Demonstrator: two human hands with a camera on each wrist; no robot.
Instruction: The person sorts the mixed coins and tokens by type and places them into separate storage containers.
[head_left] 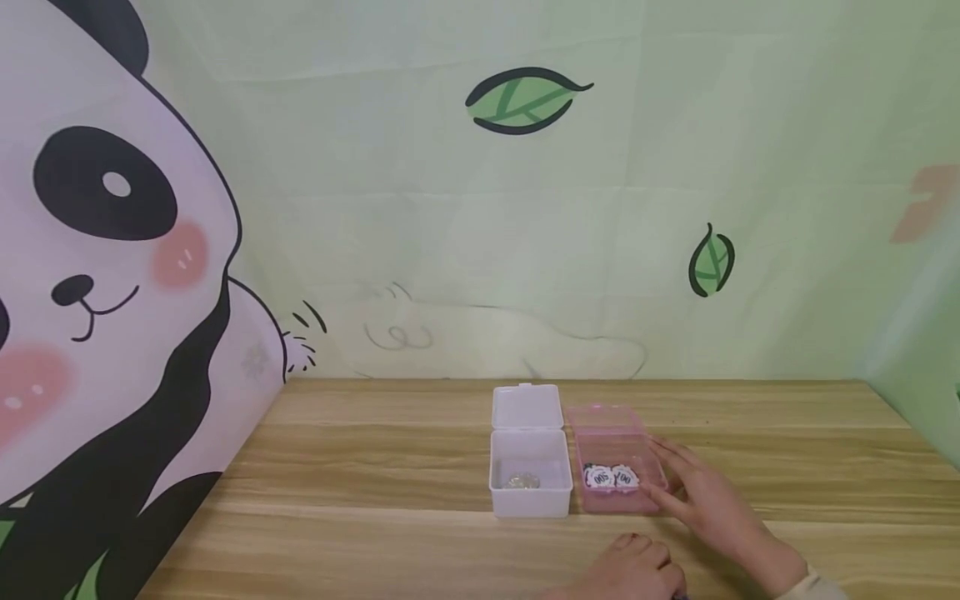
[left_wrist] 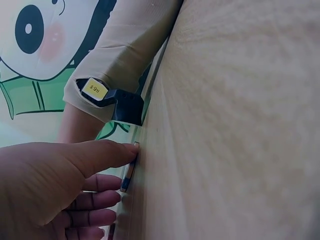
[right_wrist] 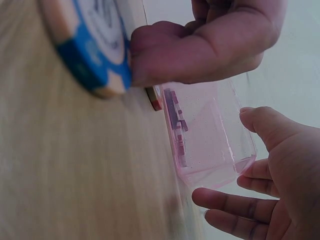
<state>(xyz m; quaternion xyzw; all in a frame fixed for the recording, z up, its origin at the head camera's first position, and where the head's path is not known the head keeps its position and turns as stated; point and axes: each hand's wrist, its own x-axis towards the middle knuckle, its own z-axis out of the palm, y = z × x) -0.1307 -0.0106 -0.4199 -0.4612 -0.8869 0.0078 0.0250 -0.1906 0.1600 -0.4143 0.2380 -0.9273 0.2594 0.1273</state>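
Note:
My left hand (head_left: 630,575), at the head view's bottom edge, pinches a blue-and-beige poker chip (left_wrist: 129,172) between thumb and index finger, close to the wood tabletop. That chip looms large and blurred in the right wrist view. My right hand (head_left: 708,508) touches the right side of a clear pink box (head_left: 615,502), thumb near its front corner, fingers loosely extended along it. White-faced poker chips (head_left: 611,477) lie inside; one reads 500. Beside it stands a white box (head_left: 531,502) holding pale yellowish chips (head_left: 522,481). Both lids are swung back.
The wood table (head_left: 360,475) reaches back to a green cloth (head_left: 420,208) printed with a panda and leaves. In the right wrist view, a red-and-dark edged piece (right_wrist: 154,98) shows between the left hand and the pink box.

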